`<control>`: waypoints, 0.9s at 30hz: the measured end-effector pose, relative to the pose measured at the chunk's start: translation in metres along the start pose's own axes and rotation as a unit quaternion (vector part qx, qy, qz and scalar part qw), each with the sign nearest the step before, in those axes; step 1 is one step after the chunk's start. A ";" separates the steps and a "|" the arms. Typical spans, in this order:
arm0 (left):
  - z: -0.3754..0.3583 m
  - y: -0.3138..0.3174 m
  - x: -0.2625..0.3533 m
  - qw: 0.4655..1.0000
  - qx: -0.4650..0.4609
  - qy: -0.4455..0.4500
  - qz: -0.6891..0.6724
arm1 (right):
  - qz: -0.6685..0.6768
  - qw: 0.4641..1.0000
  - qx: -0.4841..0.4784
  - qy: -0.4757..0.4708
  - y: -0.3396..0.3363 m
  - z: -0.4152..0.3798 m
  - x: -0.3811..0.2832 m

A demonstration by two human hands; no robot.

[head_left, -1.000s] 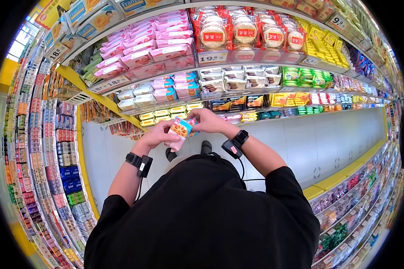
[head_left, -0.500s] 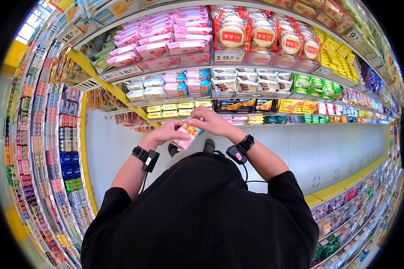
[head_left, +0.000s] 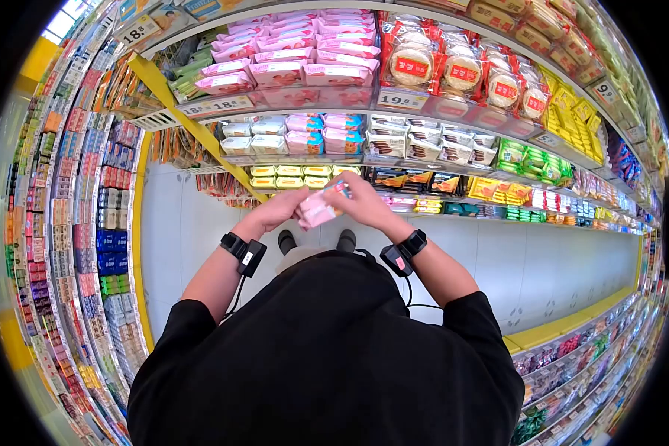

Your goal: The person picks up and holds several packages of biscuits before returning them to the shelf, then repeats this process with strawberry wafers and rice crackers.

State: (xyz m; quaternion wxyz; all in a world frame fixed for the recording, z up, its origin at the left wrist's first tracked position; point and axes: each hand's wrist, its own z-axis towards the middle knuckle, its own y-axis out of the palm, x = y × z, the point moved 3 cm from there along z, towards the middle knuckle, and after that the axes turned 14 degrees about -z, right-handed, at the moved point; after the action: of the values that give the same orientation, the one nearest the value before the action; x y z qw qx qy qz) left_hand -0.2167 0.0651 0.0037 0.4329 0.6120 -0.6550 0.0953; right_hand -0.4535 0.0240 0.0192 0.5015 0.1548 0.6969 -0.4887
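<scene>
A pink snack packet with a bit of blue at its upper end is held in front of my body, above the floor. My right hand grips its upper right end, the fingers bent over it. At the packet's left edge, my left hand has its fingers bent together and touching it; the fingertips are partly hidden. Similar pink and blue packets stand on the shelf just beyond my hands. Below them sits a row of yellow-green packs.
Ahead, shelves carry pink bags, round white crackers in red wrappers and yellow packs. A yellow shelf post slants at the left. Stocked shelves line the left side, and a yellow ledge runs low at the right.
The packet has turned over: its picture side with cookies faced up before, and a plainer pink side shows now. My left hand has shifted to its edge. The view has swung slightly left.
</scene>
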 end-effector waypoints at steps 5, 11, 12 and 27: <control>-0.005 -0.020 -0.005 0.993 0.068 0.090 0.042 | 0.077 0.985 0.117 0.101 -0.013 0.003 0.033; -0.019 -0.036 0.004 0.985 0.123 0.117 0.042 | 0.174 0.971 0.106 0.123 -0.023 0.010 0.059; -0.018 -0.038 0.005 0.981 0.124 0.140 0.042 | 0.087 0.986 0.101 0.097 -0.026 0.014 0.057; 0.021 -0.046 0.092 0.759 0.186 0.351 0.516 | -0.293 0.945 0.130 -0.060 -0.034 0.087 0.048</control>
State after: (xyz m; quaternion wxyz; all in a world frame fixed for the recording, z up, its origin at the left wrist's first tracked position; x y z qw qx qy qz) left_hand -0.1741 -0.0249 0.0352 0.3956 0.1736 -0.6435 0.6319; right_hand -0.4511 -0.0784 -0.0052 0.3521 -0.0219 0.6106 -0.7090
